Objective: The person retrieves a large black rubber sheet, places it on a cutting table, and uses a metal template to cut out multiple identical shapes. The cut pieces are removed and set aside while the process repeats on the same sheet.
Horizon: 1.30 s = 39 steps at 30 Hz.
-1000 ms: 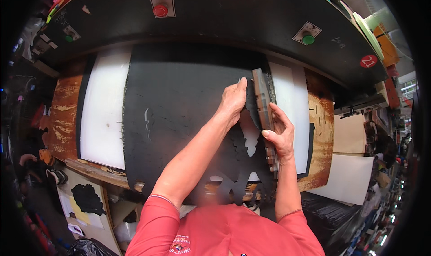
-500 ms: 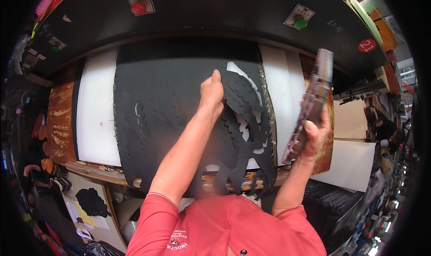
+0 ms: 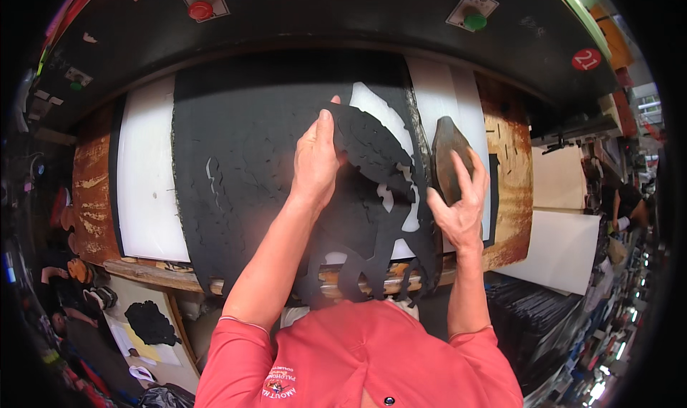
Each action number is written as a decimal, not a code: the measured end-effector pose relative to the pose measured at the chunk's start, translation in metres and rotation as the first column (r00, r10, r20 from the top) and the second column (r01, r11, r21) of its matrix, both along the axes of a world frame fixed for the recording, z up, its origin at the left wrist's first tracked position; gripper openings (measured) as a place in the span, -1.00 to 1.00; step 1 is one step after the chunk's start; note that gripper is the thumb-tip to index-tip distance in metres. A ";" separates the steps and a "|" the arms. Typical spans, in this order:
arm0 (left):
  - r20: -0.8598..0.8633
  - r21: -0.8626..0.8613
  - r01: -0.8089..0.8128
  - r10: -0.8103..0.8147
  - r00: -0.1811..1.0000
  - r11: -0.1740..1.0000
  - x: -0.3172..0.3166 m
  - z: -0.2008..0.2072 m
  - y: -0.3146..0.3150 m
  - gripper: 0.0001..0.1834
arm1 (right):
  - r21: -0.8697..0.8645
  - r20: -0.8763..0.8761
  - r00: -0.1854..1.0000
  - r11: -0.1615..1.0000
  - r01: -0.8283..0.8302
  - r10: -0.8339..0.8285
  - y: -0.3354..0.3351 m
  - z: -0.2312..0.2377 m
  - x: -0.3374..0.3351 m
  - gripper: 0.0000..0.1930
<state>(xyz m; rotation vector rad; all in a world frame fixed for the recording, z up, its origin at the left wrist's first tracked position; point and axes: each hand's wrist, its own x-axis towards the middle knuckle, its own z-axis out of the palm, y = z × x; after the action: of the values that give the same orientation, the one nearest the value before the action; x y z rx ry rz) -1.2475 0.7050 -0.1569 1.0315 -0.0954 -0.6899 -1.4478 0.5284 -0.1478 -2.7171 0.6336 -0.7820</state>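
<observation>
A black sheet material (image 3: 236, 122) with cut outlines lies spread across the middle of the bench. My left hand (image 3: 315, 161) is closed on a cut black piece (image 3: 368, 139), thumb on top and its fingers mostly hidden; the piece is lifted at its left end. White gaps show through the sheet beside it. To the right, a leaf-shaped cutting die (image 3: 448, 154) rests on the white board (image 3: 465, 100). My right hand (image 3: 461, 211) is at the die's near side, fingers spread, with fingertips touching or just over its top.
A dark machine front (image 3: 322, 14) with a red button (image 3: 200, 10) and a green button (image 3: 475, 21) spans the far side. Another white board (image 3: 150, 172) lies left of the sheet. Below right are stacked black sheets (image 3: 540, 315); a side table (image 3: 164, 361) is below left.
My right hand has lowered the cutting die from upright in the air onto the right white board and its fingers have spread. My left hand has moved slightly left and raised the cut black piece.
</observation>
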 end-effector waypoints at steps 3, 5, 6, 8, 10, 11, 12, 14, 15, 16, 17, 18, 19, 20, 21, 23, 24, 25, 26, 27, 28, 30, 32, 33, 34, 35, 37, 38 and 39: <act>0.089 0.030 -0.008 0.005 0.996 1.000 -0.022 0.006 0.000 -0.38 | 0.189 0.118 0.946 0.928 -0.321 0.303 0.034 0.025 0.032 -0.27; 0.187 0.082 -0.019 0.004 0.982 0.996 -0.033 0.009 0.003 -0.39 | 0.021 0.054 0.912 0.913 -0.408 0.407 0.053 0.033 0.061 -0.40; 0.386 0.068 -0.071 0.040 0.922 0.995 -0.039 0.010 0.003 -0.38 | 0.000 0.117 0.899 0.905 -0.425 0.422 0.061 0.035 0.073 -0.45; 0.447 0.039 -0.066 0.042 0.894 0.997 -0.043 0.011 0.010 -0.33 | 0.000 0.175 0.896 0.910 -0.414 0.407 0.075 0.036 0.086 -0.63; 0.348 -0.010 -0.023 0.025 0.937 1.000 -0.044 0.010 0.016 -0.29 | -0.014 0.261 0.869 0.902 -0.431 0.420 0.082 0.033 0.092 -0.69; 0.189 -0.024 -0.002 0.006 0.982 1.000 -0.042 0.010 0.019 -0.27 | -0.027 0.339 0.843 0.900 -0.435 0.418 0.083 0.032 0.093 -0.72; 0.149 -0.129 -0.038 0.057 0.987 0.991 -0.044 0.009 0.019 -0.26 | 0.043 0.347 0.851 0.900 -0.433 0.393 0.083 0.030 0.091 -0.80; 0.156 -0.083 -0.082 0.094 0.983 0.993 -0.044 0.007 0.020 -0.36 | 0.282 0.321 0.891 0.865 -0.414 0.321 0.082 0.029 0.084 -0.82; 0.202 -0.021 -0.090 0.093 0.975 0.996 -0.045 0.006 0.021 -0.42 | 0.430 0.260 0.918 0.816 -0.387 0.299 0.081 0.029 0.081 -0.82; 0.199 -0.006 -0.134 0.133 0.971 0.991 -0.047 0.005 0.022 -0.52 | 0.546 0.222 0.939 0.765 -0.342 0.261 0.081 0.028 0.078 -0.81; 0.223 0.036 -0.139 0.127 0.966 0.990 -0.048 0.004 0.024 -0.54 | 0.593 0.183 0.952 0.744 -0.307 0.247 0.080 0.027 0.076 -0.81; 0.251 0.078 -0.144 0.120 0.961 0.986 -0.049 0.003 0.027 -0.56 | 0.627 0.175 0.951 0.716 -0.308 0.256 0.082 0.025 0.075 -0.80; 0.291 0.085 -0.155 0.124 0.949 0.984 -0.050 0.001 0.030 -0.57 | 0.656 0.182 0.952 0.690 -0.305 0.246 0.083 0.024 0.075 -0.79; 0.380 0.160 -0.207 0.133 0.915 0.965 -0.049 0.000 0.033 -0.63 | 0.723 0.228 0.940 0.602 -0.338 0.254 0.085 0.022 0.075 -0.78; 0.335 0.195 -0.173 0.100 0.937 0.965 -0.048 -0.002 0.037 -0.67 | 0.777 0.283 0.929 0.511 -0.368 0.238 0.087 0.021 0.074 -0.77; 0.236 0.220 -0.128 0.075 0.969 0.967 -0.041 -0.007 0.046 -0.68 | 0.877 0.334 0.920 0.290 -0.383 0.206 0.086 0.021 0.075 -0.74; 0.117 0.206 -0.115 0.092 0.989 0.972 -0.037 -0.009 0.046 -0.70 | 0.847 0.326 0.929 0.383 -0.369 0.174 0.084 0.023 0.075 -0.74; 0.098 0.105 -0.120 0.110 0.989 0.987 -0.037 -0.011 0.048 -0.71 | 0.811 0.326 0.932 0.460 -0.362 0.158 0.079 0.027 0.073 -0.74; 0.051 0.045 -0.130 0.128 0.991 0.991 -0.037 -0.012 0.049 -0.72 | 0.705 0.370 0.924 0.618 -0.348 0.098 0.075 0.028 0.075 -0.76; -0.012 0.004 -0.127 0.127 0.992 0.992 -0.039 -0.012 0.050 -0.73 | 0.590 0.336 0.939 0.761 -0.269 0.071 0.070 0.034 0.070 -0.86; 0.011 0.016 -0.130 0.130 0.991 0.991 -0.042 -0.011 0.051 -0.73 | 0.311 0.360 0.916 0.902 -0.297 0.178 0.066 0.037 0.071 -0.92; 0.097 0.040 -0.143 0.139 0.986 0.989 -0.050 -0.006 0.051 -0.73 | -0.074 0.282 0.904 0.947 -0.314 0.322 0.065 0.041 0.069 -0.89; 0.189 0.035 -0.162 0.153 0.970 0.986 -0.058 0.000 0.050 -0.74 | -0.084 0.192 0.908 0.928 -0.363 0.372 0.073 0.040 0.067 -0.82; 0.212 0.076 -0.157 0.137 0.968 0.985 -0.062 0.002 0.049 -0.74 | -0.051 0.171 0.904 0.920 -0.388 0.391 0.079 0.038 0.068 -0.81; 0.255 0.072 -0.172 0.148 0.955 0.982 -0.065 0.005 0.048 -0.75 | -0.039 0.134 0.917 0.927 -0.374 0.376 0.085 0.036 0.068 -0.79; 0.307 0.049 -0.176 0.152 0.939 0.983 -0.067 0.006 0.047 -0.76 | -0.025 0.096 0.927 0.932 -0.361 0.362 0.090 0.034 0.068 -0.77; 0.265 0.067 -0.190 0.166 0.950 0.979 -0.066 0.008 0.049 -0.78 | 0.012 0.077 0.927 0.929 -0.370 0.368 0.100 0.030 0.068 -0.69; 0.254 0.070 -0.175 0.152 0.955 0.982 -0.066 0.008 0.049 -0.78 | -0.007 0.065 0.926 0.928 -0.372 0.372 0.103 0.028 0.069 -0.68; 0.211 0.105 -0.175 0.150 0.966 0.979 -0.065 0.007 0.050 -0.78 | -0.024 0.049 0.927 0.928 -0.372 0.373 0.105 0.027 0.070 -0.66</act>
<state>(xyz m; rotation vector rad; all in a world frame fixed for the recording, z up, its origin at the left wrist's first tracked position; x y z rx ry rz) -1.3122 0.7551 -0.1496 1.2129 -0.1445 -0.4442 -1.3780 0.6337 -0.1210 -2.6958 0.0890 -0.7558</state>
